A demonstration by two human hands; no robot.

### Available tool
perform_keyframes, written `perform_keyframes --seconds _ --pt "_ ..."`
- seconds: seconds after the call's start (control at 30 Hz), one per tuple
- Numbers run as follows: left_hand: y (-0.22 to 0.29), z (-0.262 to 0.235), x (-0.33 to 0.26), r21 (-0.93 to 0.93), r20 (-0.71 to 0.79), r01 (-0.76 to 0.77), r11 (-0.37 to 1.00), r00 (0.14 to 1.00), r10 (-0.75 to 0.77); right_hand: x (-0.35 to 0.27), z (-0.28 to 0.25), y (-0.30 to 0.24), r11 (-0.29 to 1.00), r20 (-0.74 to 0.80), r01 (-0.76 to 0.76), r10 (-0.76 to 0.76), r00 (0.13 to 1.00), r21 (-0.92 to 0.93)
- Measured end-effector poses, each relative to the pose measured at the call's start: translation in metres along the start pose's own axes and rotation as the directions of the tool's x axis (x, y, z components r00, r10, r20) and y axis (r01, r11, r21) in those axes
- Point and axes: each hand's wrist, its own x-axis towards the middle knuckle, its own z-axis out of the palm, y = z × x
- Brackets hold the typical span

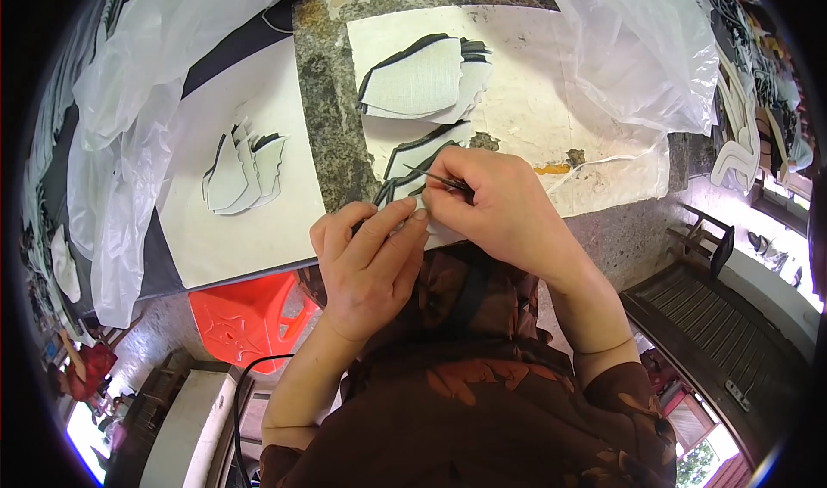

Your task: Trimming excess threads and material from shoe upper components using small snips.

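Near the table's front edge, my left hand (366, 260) pinches the near end of a white cut piece with black edging (422, 154); its fingertips cover part of it. My right hand (495, 199) closes around a thin, dark, pointed tool (435, 177), whose tip points left over the piece. The tool's kind is hard to make out, since the fingers hide its other end. Both hands almost touch. Beyond them lies a stack of similar white pieces with black edges (413, 79). A smaller fanned group of white pieces (245, 174) rests on the left.
White sheets (525, 66) cover parts of the speckled table (332, 135). Crumpled clear plastic (637, 44) lies at the far right, and more plastic (129, 143) hangs on the left. Below the table edge stands a red plastic stool (237, 316). A dark slatted bench (715, 324) is to the right.
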Motion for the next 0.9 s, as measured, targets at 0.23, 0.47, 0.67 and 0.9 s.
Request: perform_keyframes --seconds 0.23,0.47,0.67,0.9 --pt "0.0 0.0 0.002 -0.001 -0.009 -0.001 1.0 1.0 0.001 0.001 -0.002 0.0 1.0 0.017 -0.015 0.015 1.0 0.016" --pt "0.001 0.0 0.007 -0.005 -0.007 0.0 1.0 1.0 0.0 0.001 -0.011 -0.001 0.997 0.009 -0.06 0.059 0.998 0.056" --pt "0.0 0.001 0.007 0.012 -0.01 0.008 1.0 1.0 -0.008 0.004 -0.023 0.001 0.998 -0.004 -0.06 0.06 0.998 -0.036" --pt "0.006 0.002 0.011 0.029 0.0 0.021 0.999 1.0 -0.021 0.007 -0.028 0.003 0.997 -0.018 -0.014 0.013 1.0 -0.073"
